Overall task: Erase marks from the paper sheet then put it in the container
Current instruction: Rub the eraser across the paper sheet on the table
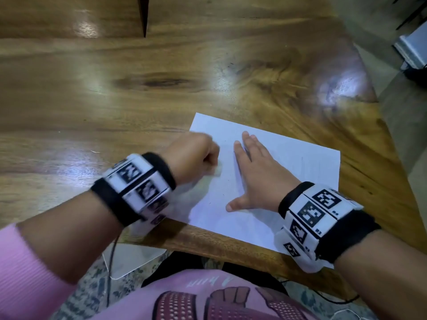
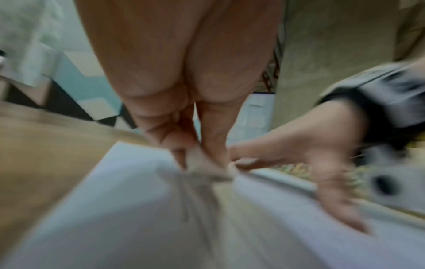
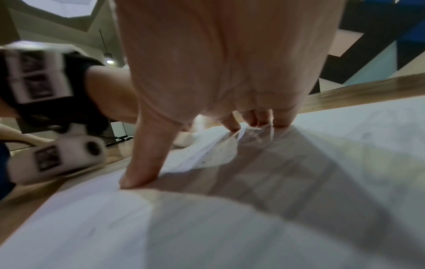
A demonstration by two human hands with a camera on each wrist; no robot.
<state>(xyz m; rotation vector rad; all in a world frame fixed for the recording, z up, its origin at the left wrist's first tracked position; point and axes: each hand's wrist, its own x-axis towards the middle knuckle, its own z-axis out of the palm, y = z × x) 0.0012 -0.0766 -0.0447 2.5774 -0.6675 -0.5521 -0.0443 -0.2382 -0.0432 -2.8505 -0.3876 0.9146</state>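
A white paper sheet point(image 1: 288, 172) lies on the wooden table point(image 1: 115, 100) near its front right corner. My left hand point(image 1: 196, 155) is curled into a fist over the sheet's left part and pinches a small pale eraser point(image 1: 217, 170) against the paper; it is motion-blurred. The left wrist view shows the fingertips point(image 2: 184, 154) closed on the eraser point(image 2: 202, 167). My right hand point(image 1: 254, 174) lies flat on the sheet with fingers straight and thumb spread. In the right wrist view its thumb and fingertips point(image 3: 280, 120) press the paper point(image 3: 322, 163), and the eraser point(image 3: 184, 140) shows beyond. No container is in view.
The table's front edge point(image 1: 208, 245) runs just below the sheet, and its right edge point(image 1: 381, 125) slants close by. A flat white object point(image 1: 134, 257) lies on the floor under the front edge. Eraser crumbs point(image 3: 207, 156) speckle the paper. Bare wood stretches left and far.
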